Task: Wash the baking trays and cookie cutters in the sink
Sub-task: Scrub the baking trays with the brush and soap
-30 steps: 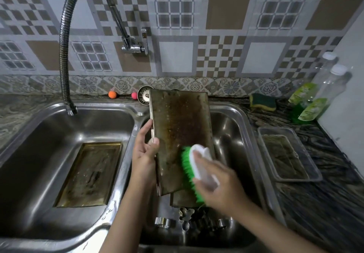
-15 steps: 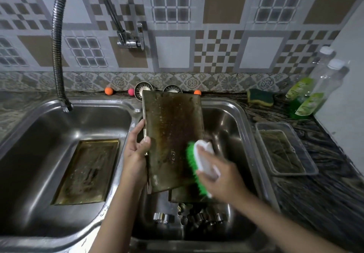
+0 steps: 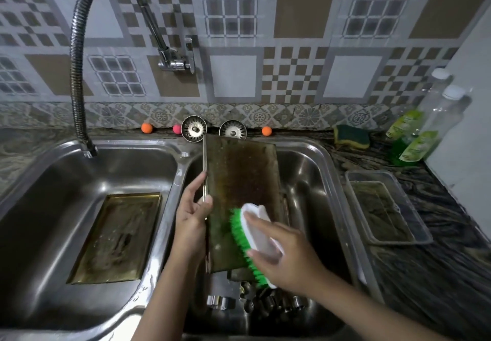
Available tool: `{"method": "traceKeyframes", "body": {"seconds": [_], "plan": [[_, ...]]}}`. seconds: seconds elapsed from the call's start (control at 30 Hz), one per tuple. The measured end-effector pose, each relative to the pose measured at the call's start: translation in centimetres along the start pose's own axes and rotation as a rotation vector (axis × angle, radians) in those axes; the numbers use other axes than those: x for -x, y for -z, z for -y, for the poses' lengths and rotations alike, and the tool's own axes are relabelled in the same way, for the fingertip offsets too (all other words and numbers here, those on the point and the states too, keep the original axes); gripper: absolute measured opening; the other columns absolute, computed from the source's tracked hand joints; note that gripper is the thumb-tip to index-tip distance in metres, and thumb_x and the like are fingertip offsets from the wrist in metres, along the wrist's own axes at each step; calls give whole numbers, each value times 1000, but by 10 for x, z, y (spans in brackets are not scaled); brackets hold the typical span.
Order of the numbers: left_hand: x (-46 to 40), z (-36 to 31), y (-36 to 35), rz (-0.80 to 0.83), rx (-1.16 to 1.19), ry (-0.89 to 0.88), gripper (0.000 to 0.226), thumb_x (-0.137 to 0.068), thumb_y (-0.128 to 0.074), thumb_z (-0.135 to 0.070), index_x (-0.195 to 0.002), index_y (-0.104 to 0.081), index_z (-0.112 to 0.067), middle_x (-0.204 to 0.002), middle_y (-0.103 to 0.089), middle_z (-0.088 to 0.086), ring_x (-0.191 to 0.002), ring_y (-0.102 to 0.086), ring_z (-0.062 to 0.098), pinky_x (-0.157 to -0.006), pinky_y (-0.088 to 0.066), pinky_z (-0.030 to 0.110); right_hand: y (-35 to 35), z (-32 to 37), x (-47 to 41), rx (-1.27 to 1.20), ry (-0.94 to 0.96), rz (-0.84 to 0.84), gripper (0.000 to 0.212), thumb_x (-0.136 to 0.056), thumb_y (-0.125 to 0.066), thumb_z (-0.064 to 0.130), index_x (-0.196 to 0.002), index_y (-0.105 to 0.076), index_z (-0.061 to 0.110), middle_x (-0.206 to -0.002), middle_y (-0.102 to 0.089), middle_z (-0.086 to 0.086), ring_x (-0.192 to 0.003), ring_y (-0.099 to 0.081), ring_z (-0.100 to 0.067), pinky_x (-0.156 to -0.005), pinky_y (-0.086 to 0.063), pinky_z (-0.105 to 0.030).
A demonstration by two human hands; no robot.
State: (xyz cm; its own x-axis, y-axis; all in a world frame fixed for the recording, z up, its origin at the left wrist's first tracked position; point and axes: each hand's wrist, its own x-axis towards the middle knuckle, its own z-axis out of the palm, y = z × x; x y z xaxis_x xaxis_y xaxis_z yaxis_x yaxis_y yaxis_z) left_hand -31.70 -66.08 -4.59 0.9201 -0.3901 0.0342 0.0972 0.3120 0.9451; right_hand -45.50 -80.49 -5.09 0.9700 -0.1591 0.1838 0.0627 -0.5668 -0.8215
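Observation:
A greasy brown baking tray (image 3: 240,181) stands tilted on end in the right sink basin (image 3: 313,181). My left hand (image 3: 191,217) grips its left edge, thumb on the front. My right hand (image 3: 285,258) holds a white scrub brush (image 3: 255,234) whose green bristles press on the tray's lower right face. A second dirty tray (image 3: 117,237) lies flat in the left basin (image 3: 53,207). Several metal cookie cutters (image 3: 255,303) lie on the right basin's floor below the held tray, partly hidden by my arms.
A flexible tap (image 3: 79,75) arches over the left basin. Two sink strainers (image 3: 194,128), small coloured balls (image 3: 146,127), a sponge (image 3: 352,136) and two soap bottles (image 3: 417,138) line the back of the counter. A clear plastic container (image 3: 385,207) sits right of the sink.
The brush has stayed low on the tray's right side, shifting slightly along its face. My left hand keeps hold of the edge. The camera has tilted a little.

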Motion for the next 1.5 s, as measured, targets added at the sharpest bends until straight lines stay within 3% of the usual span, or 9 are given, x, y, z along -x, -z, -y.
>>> {"method": "traceKeyframes", "body": {"seconds": [0.1, 0.3, 0.37, 0.47, 0.57, 0.67, 0.87, 1.1, 1.5], "plan": [[0, -2, 5, -8, 19, -10, 45, -81, -67, -19, -122, -57, -34, -88, -73, 0, -77, -64, 18, -74, -53, 33, 19, -27, -3, 1, -138, -64, 64, -81, -69, 39, -131, -36, 61, -137, -49, 13, -123, -51, -10, -90, -54, -35], [11, 3, -27, 103, -45, 21, 41, -83, -59, -24, -124, -58, -29, -112, -69, -3, -98, -63, 24, -85, -52, 39, 20, -8, -27, -39, -166, -203, 66, -74, -68, 58, -134, -41, 50, -138, -45, 17, -131, -36, 4, -107, -34, -24], [14, 3, -40, 187, -131, 47, 47, -86, -54, -45, -130, -54, -28, -132, -59, -2, -124, -54, 16, -107, -41, 43, 10, 0, -29, -45, -157, -229, 76, -67, -65, 69, -136, -39, 49, -140, -45, 16, -131, -35, 7, -108, -32, -20], [16, 3, -44, 295, -73, 230, 68, -77, -41, -74, -137, -44, -41, -131, -61, 4, -122, -56, 20, -98, -48, 39, 1, 1, -31, -198, -230, -336, 89, -61, -70, 69, -139, -39, 40, -139, -44, 18, -131, -34, 10, -111, -30, -22], [14, 9, -42, 353, -4, 348, 59, -81, -22, -65, -134, -39, -43, -118, -69, 0, -117, -60, 16, -89, -49, 28, 0, 3, -32, -362, -331, -411, 79, -64, -80, 52, -135, -48, 37, -126, -61, 17, -123, -49, 5, -106, -42, -27], [14, 16, -38, 353, -55, 343, 63, -85, -25, -59, -140, -36, -31, -123, -66, 8, -124, -55, 21, -100, -40, 37, 4, 2, -31, -452, -405, -535, 57, -78, -73, 9, -126, -53, 33, -89, -65, 34, -93, -57, 18, -85, -44, -6], [12, 21, -8, 68, -818, 4, 46, -83, -54, -45, -128, -50, -37, -137, -43, -14, -132, -34, 7, -113, -25, 38, 17, -7, -20, -533, -420, -628, 49, -86, -62, 1, -131, -54, 19, -112, -55, 24, -84, -51, 29, -70, -41, 1], [16, 15, 18, -35, -495, 259, 31, -95, -48, 0, -109, -65, -22, -112, -66, -2, -109, -60, 15, -99, -48, 40, 23, -2, -19, -454, -321, -524, 47, -87, -62, 2, -129, -55, 22, -115, -51, 28, -100, -44, 31, -83, -39, 3], [4, -54, 126, -449, -490, 133, 32, -96, -43, 2, -119, -63, -10, -114, -64, 5, -104, -60, 18, -94, -47, 33, -17, 19, -47, -361, -251, -415, 30, -81, -74, 18, -103, -68, 38, -110, -66, 13, -109, -60, -6, -97, -47, -37]]}}
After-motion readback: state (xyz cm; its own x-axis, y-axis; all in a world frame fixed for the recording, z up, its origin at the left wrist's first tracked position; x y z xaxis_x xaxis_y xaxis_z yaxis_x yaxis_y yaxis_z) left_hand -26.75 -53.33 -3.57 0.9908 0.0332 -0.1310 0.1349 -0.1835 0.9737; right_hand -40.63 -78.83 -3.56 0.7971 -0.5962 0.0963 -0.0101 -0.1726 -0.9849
